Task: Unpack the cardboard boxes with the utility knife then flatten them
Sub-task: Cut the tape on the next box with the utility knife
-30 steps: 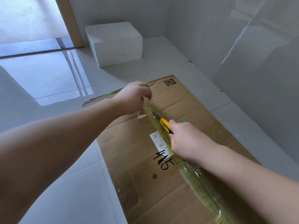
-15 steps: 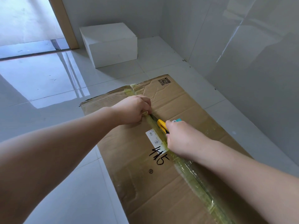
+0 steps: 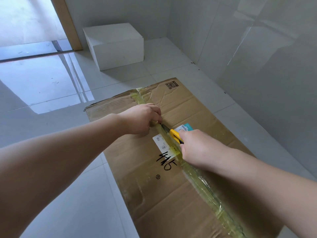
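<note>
A large brown cardboard box (image 3: 144, 170) lies on the tiled floor, its top seam sealed with a long strip of yellowish clear tape (image 3: 202, 179). My right hand (image 3: 199, 146) grips a yellow utility knife (image 3: 175, 135), whose blade points along the seam toward my left hand. My left hand (image 3: 143, 118) sits on the seam just beyond the blade with curled fingers; it looks to be pinching the tape edge, though the fingertips are hidden. A white shipping label (image 3: 162, 145) and black handwritten marks lie beside the knife.
A white box (image 3: 116, 47) stands on the floor near the far wall. A wooden door frame (image 3: 67, 23) rises at the back left. Glossy tiled walls (image 3: 257, 57) close in the right side. Glossy grey floor tiles (image 3: 51, 93) spread out to the left.
My left hand has come down onto the seam close to the blade. The knife and my right hand stay at about the same spot by the label.
</note>
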Tool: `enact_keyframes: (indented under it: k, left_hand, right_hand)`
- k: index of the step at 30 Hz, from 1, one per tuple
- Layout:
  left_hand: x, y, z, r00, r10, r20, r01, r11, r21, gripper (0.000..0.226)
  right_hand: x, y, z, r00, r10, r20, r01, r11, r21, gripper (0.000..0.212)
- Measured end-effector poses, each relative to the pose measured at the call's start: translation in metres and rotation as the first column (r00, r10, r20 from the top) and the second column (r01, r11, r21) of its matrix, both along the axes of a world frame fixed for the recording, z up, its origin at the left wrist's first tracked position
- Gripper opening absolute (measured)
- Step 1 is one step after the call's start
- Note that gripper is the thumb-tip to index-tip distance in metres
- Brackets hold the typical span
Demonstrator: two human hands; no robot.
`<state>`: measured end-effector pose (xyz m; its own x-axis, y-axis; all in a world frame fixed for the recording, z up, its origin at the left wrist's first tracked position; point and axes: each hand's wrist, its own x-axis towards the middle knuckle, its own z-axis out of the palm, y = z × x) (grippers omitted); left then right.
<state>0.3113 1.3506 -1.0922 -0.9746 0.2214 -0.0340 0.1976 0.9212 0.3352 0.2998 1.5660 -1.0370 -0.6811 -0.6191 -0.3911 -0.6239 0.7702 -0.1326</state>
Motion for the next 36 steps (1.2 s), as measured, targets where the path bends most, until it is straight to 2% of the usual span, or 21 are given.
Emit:
enact_keyframes:
  k: [5, 11, 15, 20, 22, 24, 29, 33, 36]
  left_hand:
    - [0.003, 0.002, -0.004, 1.0, 0.003, -0.006, -0.003, 1.0, 0.01, 0.049]
    - [0.002, 0.004, -0.001, 1.0, 0.031, 0.003, -0.031, 0.999, -0.015, 0.049]
    - [0.004, 0.005, -0.004, 1.0, 0.019, -0.022, -0.019, 1.0, -0.014, 0.048]
    - [0.006, 0.009, -0.006, 0.997, -0.058, -0.057, 0.057, 0.998, -0.011, 0.044]
    - [0.008, 0.017, -0.006, 0.994, -0.098, -0.051, 0.098, 0.995, 0.003, 0.04]
    - [0.011, 0.024, -0.009, 0.992, -0.105, -0.067, 0.108, 0.993, 0.045, 0.046]
    - [0.012, 0.023, -0.013, 0.994, -0.095, -0.056, 0.098, 0.994, 0.053, 0.058]
    - [0.012, 0.024, -0.015, 0.991, -0.097, -0.094, 0.101, 0.994, 0.034, 0.055]
    - [0.016, 0.028, -0.02, 0.982, -0.115, -0.149, 0.12, 0.992, 0.028, 0.051]
  right_hand:
    - [0.004, -0.001, -0.001, 0.999, -0.018, 0.03, 0.017, 1.0, 0.011, 0.005]
    - [0.011, 0.014, 0.004, 0.999, 0.035, -0.002, -0.035, 0.999, 0.026, 0.011]
    - [0.014, 0.02, 0.0, 1.0, 0.011, 0.011, -0.011, 1.0, 0.018, 0.015]
    - [0.017, 0.024, -0.005, 1.0, -0.002, 0.005, 0.002, 1.0, 0.021, 0.026]
    - [0.018, 0.027, -0.003, 1.0, -0.001, 0.005, 0.001, 1.0, 0.016, 0.022]
    - [0.018, 0.028, 0.0, 1.0, 0.003, -0.001, -0.003, 1.0, 0.017, 0.017]
    - [0.022, 0.04, -0.003, 0.999, 0.033, -0.019, -0.033, 0.999, 0.031, 0.03]
    - [0.029, 0.055, -0.005, 0.998, 0.052, -0.021, -0.05, 0.997, 0.05, 0.044]
    - [0.033, 0.061, -0.008, 1.0, 0.03, -0.007, -0.03, 0.999, 0.024, 0.042]
